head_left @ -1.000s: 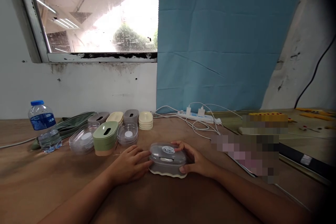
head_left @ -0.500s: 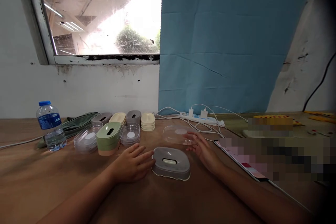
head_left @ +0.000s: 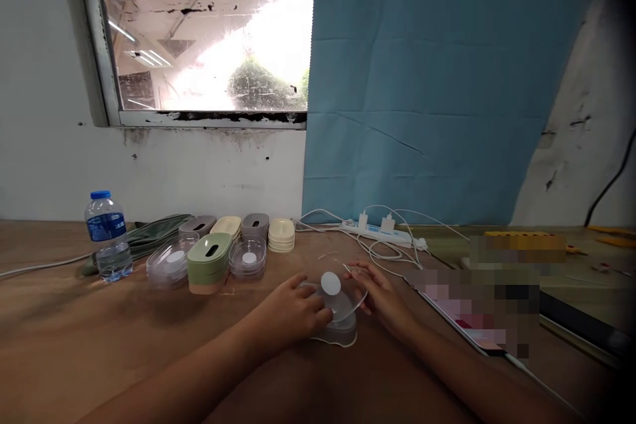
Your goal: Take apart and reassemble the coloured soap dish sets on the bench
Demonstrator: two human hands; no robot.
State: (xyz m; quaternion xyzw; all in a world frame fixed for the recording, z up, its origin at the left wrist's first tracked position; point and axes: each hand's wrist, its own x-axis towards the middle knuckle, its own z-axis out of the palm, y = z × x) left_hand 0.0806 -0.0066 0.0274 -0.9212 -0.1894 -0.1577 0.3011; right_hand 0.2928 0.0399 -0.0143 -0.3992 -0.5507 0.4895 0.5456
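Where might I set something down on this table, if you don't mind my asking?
The widest bare patch of tabletop lies between the water bottle and the left forearm. A smaller one separates the cream stack from the clear lid. It is crowded around the green container and power strip.

A makeshift workroom, we think, with rough, worn surroundings.
Beyond the left hand point(head_left: 295, 308), we see a grimy window point(head_left: 213, 33) in a stained wall point(head_left: 199, 172), tube lights point(head_left: 122, 31) in its glass (reflected or outside, we cannot tell), and stacked plastic tubs point(head_left: 209, 268); beyond the right hand point(head_left: 382, 298), a blue sheet point(head_left: 422, 79) and a cabled power strip point(head_left: 377, 233).
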